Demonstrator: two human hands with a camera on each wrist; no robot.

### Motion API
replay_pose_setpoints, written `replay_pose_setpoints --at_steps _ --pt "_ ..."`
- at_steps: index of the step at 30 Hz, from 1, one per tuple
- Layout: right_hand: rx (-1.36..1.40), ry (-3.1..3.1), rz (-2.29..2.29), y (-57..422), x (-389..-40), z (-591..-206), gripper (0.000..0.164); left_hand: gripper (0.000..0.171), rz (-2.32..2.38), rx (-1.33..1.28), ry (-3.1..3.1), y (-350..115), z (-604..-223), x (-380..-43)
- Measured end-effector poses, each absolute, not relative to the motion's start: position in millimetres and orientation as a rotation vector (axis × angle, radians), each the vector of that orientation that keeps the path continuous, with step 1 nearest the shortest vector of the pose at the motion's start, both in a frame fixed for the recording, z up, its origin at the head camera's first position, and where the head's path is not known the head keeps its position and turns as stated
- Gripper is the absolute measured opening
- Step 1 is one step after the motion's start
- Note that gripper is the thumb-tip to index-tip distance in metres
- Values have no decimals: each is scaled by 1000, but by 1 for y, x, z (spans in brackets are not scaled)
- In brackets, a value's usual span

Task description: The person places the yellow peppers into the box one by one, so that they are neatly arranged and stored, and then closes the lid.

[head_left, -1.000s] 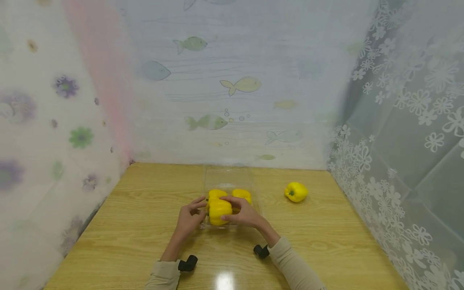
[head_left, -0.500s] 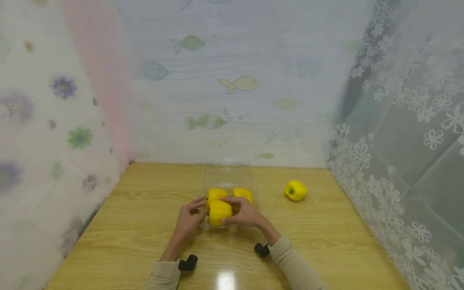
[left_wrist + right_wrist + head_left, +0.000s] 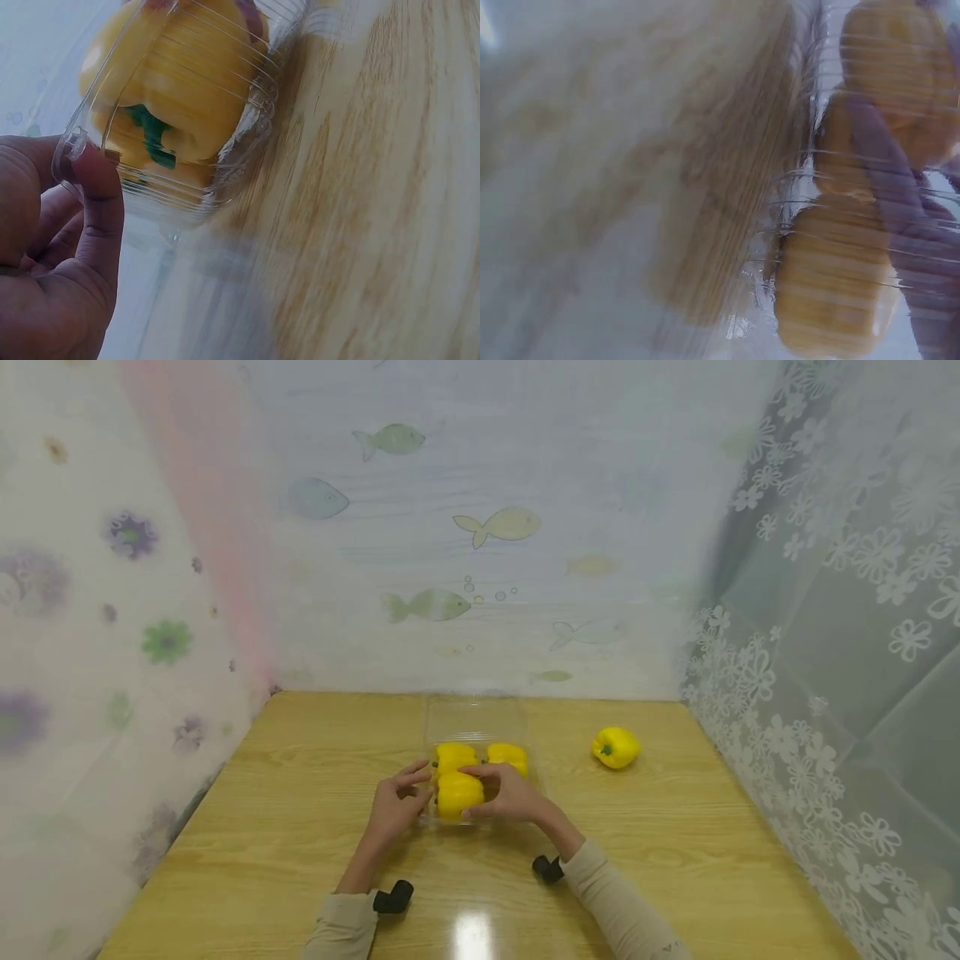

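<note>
A clear plastic clamshell box [image 3: 476,718] stands mid-table, its lid folded back. My left hand [image 3: 397,802] pinches the box's left rim between thumb and fingers; in the left wrist view that rim [image 3: 73,146] shows between the fingertips. My right hand [image 3: 513,793] reaches into the box and grips the front yellow bell pepper [image 3: 459,797] from its right side. Behind it sit two more bell peppers, one at back left [image 3: 455,757] and one at back right [image 3: 507,757]. Through the ribbed wall, the right wrist view shows peppers and the right hand [image 3: 892,180] blurred.
Another yellow bell pepper [image 3: 616,747] lies on the wooden table [image 3: 300,793], right of the box. Patterned curtains enclose the table's left, back and right sides. A black wrist mount [image 3: 393,897] sticks out at each cuff.
The front bell pepper has sunk slightly into the box with my right hand on it. My left hand keeps its pinch on the rim. The head view has shifted a little.
</note>
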State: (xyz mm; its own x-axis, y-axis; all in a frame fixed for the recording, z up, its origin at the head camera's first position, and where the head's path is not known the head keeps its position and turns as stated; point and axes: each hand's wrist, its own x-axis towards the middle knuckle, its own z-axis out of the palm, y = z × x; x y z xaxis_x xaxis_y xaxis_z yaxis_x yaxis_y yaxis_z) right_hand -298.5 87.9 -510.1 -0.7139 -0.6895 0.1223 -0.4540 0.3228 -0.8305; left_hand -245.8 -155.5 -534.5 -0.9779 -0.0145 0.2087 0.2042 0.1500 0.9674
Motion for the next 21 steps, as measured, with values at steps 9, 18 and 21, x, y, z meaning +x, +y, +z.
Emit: replay_pose_setpoints --at_steps 9,18,21 --pt "-1082 2275 -1351 90 -298 -511 60 29 -1932 -173 -2251 -155 -534 -247" --pt "-999 2303 -1359 88 -298 -512 57 30 -1951 -177 -2238 -156 -536 -248" --pt "-988 2308 -1349 88 -299 -512 57 30 -1947 -170 -2239 -156 -535 -248"
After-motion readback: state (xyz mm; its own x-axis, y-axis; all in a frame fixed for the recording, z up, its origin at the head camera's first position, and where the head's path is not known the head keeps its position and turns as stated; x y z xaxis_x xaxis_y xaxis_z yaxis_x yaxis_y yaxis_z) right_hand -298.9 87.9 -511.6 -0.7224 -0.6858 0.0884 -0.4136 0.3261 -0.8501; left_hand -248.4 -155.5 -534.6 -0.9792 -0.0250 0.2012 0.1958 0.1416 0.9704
